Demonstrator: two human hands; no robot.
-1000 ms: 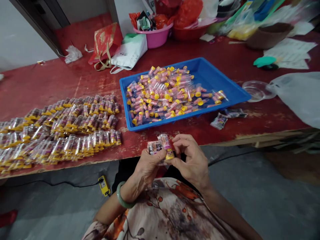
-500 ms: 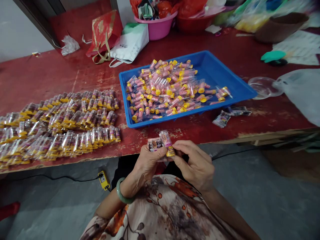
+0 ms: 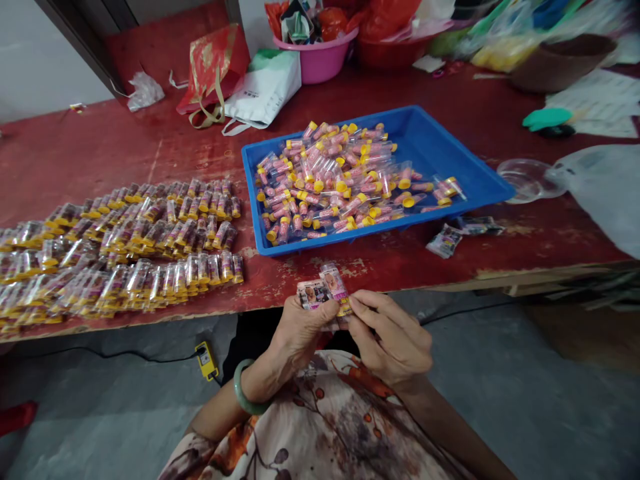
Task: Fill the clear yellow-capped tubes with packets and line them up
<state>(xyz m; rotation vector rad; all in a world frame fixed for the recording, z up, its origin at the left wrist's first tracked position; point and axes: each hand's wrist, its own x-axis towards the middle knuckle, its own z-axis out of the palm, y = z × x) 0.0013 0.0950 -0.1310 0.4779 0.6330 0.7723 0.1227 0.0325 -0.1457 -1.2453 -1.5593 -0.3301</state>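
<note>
Yellow-capped clear tube (image 3: 334, 283) with pink label, and picture card (image 3: 313, 295), print too small to read: pinched together in the grip of left hand (image 3: 300, 340) and right hand (image 3: 393, 340), just beside the bench (image 3: 125, 150) edge.

light: bright, even, indoor — soft shadows | blur: top right | edges: bowed

The single head-worn view looks forward and down from above the person's chest, with the patterned blouse (image 3: 320, 420) along the near bottom edge. The left hand (image 3: 300, 347) and right hand (image 3: 395, 340) sit close to the lens, just below the near edge of the red table (image 3: 100, 153). The blue tray (image 3: 425, 127) lies farther off at centre, and the pink basin (image 3: 315, 63) is cut by the far top edge. The concrete floor (image 3: 500, 400) shows in the near right corner.
</note>
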